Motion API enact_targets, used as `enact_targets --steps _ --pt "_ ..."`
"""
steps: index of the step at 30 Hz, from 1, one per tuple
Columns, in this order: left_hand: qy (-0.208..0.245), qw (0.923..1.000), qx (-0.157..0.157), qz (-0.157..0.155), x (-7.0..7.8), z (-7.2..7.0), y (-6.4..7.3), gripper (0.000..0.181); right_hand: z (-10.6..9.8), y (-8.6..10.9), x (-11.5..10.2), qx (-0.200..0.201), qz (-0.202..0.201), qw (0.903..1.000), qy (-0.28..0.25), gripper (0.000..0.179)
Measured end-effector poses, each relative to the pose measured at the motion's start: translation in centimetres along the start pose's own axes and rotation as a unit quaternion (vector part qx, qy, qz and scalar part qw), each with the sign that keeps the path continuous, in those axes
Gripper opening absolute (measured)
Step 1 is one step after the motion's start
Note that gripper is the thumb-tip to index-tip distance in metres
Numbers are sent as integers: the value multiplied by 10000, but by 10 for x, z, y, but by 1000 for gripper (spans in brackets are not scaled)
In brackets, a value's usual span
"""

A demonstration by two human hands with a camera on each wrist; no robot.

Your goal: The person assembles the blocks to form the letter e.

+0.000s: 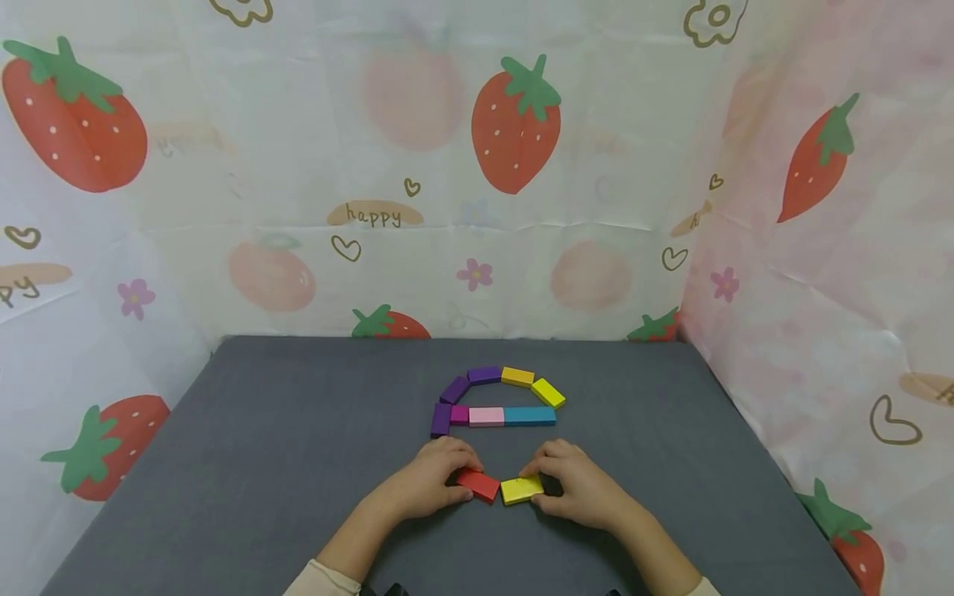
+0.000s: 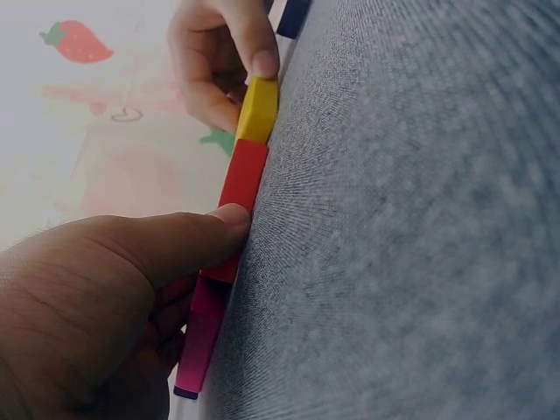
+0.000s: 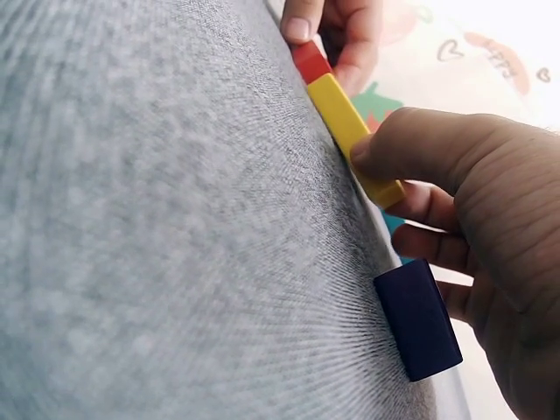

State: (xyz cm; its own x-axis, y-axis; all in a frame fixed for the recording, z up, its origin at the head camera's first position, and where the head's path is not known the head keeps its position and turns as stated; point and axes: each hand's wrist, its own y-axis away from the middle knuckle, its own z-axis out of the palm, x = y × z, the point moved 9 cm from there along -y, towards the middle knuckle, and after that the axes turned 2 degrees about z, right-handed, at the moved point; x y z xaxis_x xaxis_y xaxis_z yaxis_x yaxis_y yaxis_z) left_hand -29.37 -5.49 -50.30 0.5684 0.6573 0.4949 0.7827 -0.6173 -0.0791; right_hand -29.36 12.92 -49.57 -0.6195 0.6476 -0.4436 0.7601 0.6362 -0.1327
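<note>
My left hand [image 1: 432, 478] pinches a red block [image 1: 478, 485] between thumb and fingers at its left part. Opposite it, my right hand [image 1: 577, 487] grips a yellow block [image 1: 521, 490] near its right end. Both blocks lie low at the grey cloth, their inner ends close together and slightly angled. A magenta block [image 2: 203, 337] shows beyond my left thumb in the left wrist view. Close by the right fingers stands a dark blue block [image 3: 418, 319], seen in the right wrist view. Part of each held block is hidden by the fingers.
Behind the hands, purple blocks [image 1: 484, 376], an orange-yellow block [image 1: 517, 377] and another yellow block [image 1: 548, 393] form an arch. A row of magenta [image 1: 460, 415], pink [image 1: 487, 417] and blue [image 1: 530, 416] blocks runs beneath it. Strawberry-print cloth [image 1: 298, 190] walls the table.
</note>
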Motion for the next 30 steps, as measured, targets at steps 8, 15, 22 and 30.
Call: enact_targets --steps 8,15,22,30 --pt "7 10000 -1 27 0 0 -1 25 1 -1 0 -29 -33 10000 6 26" --pt "7 10000 4 9 -2 2 -1 24 2 -1 0 -31 -104 9999 11 27" --pt "20 10000 10 -21 -2 2 0 24 4 -1 2 -135 17 9999 -3 27" --pt "20 10000 -28 -10 0 0 1 24 4 -1 1 -153 -32 9999 -23 27"
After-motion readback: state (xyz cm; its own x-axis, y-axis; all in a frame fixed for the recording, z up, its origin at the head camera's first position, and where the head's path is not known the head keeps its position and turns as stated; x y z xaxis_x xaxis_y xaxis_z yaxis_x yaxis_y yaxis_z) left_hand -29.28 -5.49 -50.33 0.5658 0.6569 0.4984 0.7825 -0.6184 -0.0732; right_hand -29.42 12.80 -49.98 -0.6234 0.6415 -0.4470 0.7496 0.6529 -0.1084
